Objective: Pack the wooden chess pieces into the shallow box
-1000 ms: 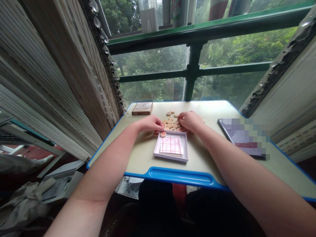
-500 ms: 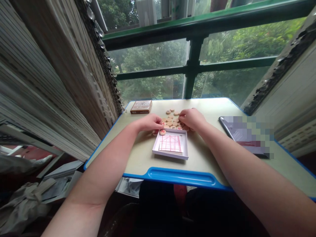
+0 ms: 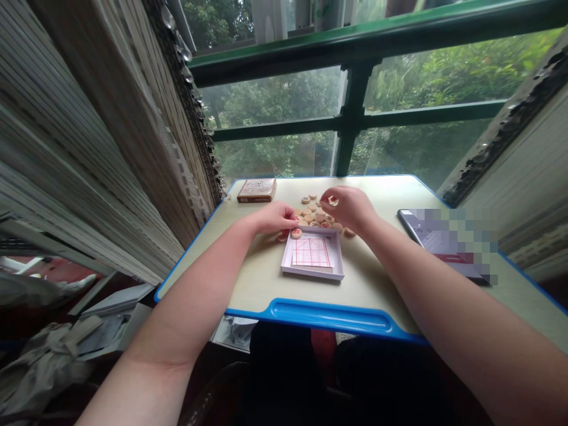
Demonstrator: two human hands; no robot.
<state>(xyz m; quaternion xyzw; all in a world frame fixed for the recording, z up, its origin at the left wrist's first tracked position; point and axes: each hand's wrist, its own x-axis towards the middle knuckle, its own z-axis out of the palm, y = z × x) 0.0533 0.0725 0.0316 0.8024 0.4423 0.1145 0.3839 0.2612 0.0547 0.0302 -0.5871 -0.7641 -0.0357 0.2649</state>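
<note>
1. Far left: a pleated, bead-edged curtain (image 3: 110, 118), striped in weave, hangs beside the bench (image 3: 248, 278). The bench top is smooth, pale and blue-edged.
2. Brown case (image 3: 256, 190): flat, rectangular, apparently closed; lies at the far left of the bench, well apart from the discs.
3. Left grip (image 3: 277, 218): thumb and fingers drawn nearly together by the box's back-left corner, just beside the red-marked disc. Whether anything is grasped cannot be told.
4. Red-marked disc (image 3: 296, 234): round, thick, wooden-looking; sits at the box's back-left corner.
5. White box (image 3: 313, 274): lidless, shallow, thin-walled, apparently card; a flat sheet (image 3: 313, 253) printed with red grid lines lies inside.
6. Discs (image 3: 320, 218): loose cluster behind the box, some faces lettered, others plain. Progress, as judged: early; most pieces lie outside the box, in no ordered rows.
7. Right grip (image 3: 351, 206): fingers curled over the cluster's rear, thumb and forefinger close; a hold on any disc is not confirmed.
8. Dark-edged slab (image 3: 421, 236): flat, smooth, partly pixelated; lies at right on the bench.
</note>
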